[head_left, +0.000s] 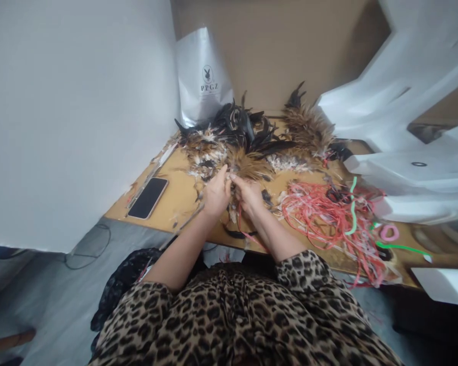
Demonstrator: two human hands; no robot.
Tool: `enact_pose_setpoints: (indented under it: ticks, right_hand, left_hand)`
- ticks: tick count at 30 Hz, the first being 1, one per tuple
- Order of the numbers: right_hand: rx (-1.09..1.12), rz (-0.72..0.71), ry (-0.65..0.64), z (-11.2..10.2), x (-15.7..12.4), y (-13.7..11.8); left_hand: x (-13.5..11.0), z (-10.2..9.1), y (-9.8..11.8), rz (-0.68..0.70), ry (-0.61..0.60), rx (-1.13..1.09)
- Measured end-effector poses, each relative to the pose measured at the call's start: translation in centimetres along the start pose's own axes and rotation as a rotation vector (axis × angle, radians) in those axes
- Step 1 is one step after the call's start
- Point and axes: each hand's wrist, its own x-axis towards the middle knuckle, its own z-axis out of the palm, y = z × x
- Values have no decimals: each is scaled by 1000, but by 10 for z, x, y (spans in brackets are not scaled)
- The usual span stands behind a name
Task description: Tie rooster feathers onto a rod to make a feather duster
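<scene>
My left hand and my right hand meet over the near edge of a wooden table, fingers curled and pinched on a small bunch of brown feathers. The fingertips of both hands touch the bunch at the front of a big feather pile, brown, black and white. A thin red strand hangs down below my right wrist.
A black phone lies on the table's left. A tangle of red and white strings with green cords lies to the right, beside a pink ring. A silver bag stands at the back. White foam pieces crowd the right.
</scene>
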Motion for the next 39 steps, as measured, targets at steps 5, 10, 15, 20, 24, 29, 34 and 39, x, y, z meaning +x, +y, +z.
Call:
enact_pose_setpoints:
  ticks: [5, 10, 15, 20, 24, 29, 34, 39]
  right_hand:
    - [75, 16, -195, -23, 4, -13]
    - [4, 23, -429, -40, 10, -21]
    - [-86, 25, -447, -44, 10, -24]
    - [-275, -110, -329, -50, 15, -28]
    - [-443, -229, -163, -44, 17, -30]
    - [-456, -287, 28, -38, 10, -26]
    - [-586, -196, 23, -81, 25, -39]
    - [-940, -307, 488, -159, 68, -69]
  left_hand:
    - [2, -12, 16, -525, -203, -671]
    - [13, -23, 33, -885, -463, -1097]
    - [12, -17, 40, -1041, -526, -1308]
    - [11, -9, 35, -981, -405, -1261]
    - [13, 0, 27, -903, -292, -1162]
    - [17, 9, 23, -859, -218, -1122]
    - [25, 8, 23, -950, -172, -1183]
    - [41, 7, 18, -1095, -151, -1331]
